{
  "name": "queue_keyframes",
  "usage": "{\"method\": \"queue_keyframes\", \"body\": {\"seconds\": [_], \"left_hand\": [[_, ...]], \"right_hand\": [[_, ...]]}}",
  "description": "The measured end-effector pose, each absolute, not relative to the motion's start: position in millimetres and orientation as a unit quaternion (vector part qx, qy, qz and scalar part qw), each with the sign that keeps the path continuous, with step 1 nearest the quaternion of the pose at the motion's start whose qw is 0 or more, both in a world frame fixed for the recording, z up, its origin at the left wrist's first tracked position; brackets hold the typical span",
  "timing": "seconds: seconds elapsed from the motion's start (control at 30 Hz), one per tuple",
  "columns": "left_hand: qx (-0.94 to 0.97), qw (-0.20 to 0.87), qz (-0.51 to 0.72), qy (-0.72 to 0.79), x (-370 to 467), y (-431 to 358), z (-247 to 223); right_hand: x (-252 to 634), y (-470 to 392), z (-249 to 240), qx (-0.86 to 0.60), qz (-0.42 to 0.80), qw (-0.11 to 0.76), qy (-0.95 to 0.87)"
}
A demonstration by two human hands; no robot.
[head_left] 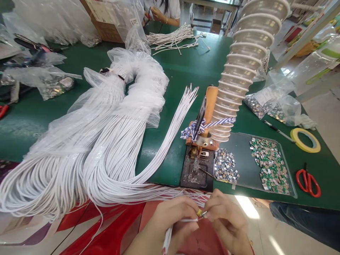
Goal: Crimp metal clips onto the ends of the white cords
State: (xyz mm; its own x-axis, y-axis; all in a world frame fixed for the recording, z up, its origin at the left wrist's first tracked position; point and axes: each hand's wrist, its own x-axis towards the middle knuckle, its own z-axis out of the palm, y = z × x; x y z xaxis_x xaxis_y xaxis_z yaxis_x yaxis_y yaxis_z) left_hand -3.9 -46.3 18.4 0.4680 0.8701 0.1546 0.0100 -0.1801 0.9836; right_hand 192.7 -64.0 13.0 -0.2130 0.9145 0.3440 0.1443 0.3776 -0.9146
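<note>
Low in front of the table edge, my left hand (176,216) is closed around a white cable (168,237), whose red-tinted end hangs below the palm. My right hand (225,221) pinches at a small metal piece (204,214), which meets the cable end between both hands' fingertips. A bit of yellow shows beside it; what it is I cannot tell. Just beyond my fingers runs a bundle of white cables (162,148), fanning out to stripped, reddish tips. The black soldering stand (197,173) is past my hands, with bits of solder on its base.
Large plastic-wrapped cable coils (114,141) cover the left. A ribbed extraction hose (239,63) rises behind the stand. Right of it lie a tray (245,166) of small metal connectors, yellow tape (305,140) and red-handled scissors (308,182). Another person's hand (158,15) shows across the table.
</note>
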Motion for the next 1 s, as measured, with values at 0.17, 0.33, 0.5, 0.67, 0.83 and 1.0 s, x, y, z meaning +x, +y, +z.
{"method": "queue_keyframes", "body": {"seconds": [0.17, 0.33, 0.5, 0.67, 0.83, 1.0], "left_hand": [[0.647, 0.559, 0.349, 0.383, -4, -33, 10], [0.600, 0.560, 0.342, 0.458, 1, -22, -6], [0.580, 0.562, 0.342, 0.480, 4, -11, -7], [0.574, 0.570, 0.349, 0.473, 6, -3, -5], [0.578, 0.565, 0.348, 0.476, 6, -2, -3], [0.587, 0.546, 0.355, 0.482, 7, -2, -1]], "right_hand": [[195, -64, 2, -0.503, 0.444, 0.465, -0.578], [202, -61, -15, -0.475, 0.498, 0.511, -0.515], [203, -61, -28, -0.468, 0.578, 0.532, -0.406], [193, -56, -16, -0.561, 0.521, 0.470, -0.439], [182, -52, -11, -0.578, 0.470, 0.411, -0.525], [174, -46, -13, -0.598, 0.368, 0.442, -0.558]]}}
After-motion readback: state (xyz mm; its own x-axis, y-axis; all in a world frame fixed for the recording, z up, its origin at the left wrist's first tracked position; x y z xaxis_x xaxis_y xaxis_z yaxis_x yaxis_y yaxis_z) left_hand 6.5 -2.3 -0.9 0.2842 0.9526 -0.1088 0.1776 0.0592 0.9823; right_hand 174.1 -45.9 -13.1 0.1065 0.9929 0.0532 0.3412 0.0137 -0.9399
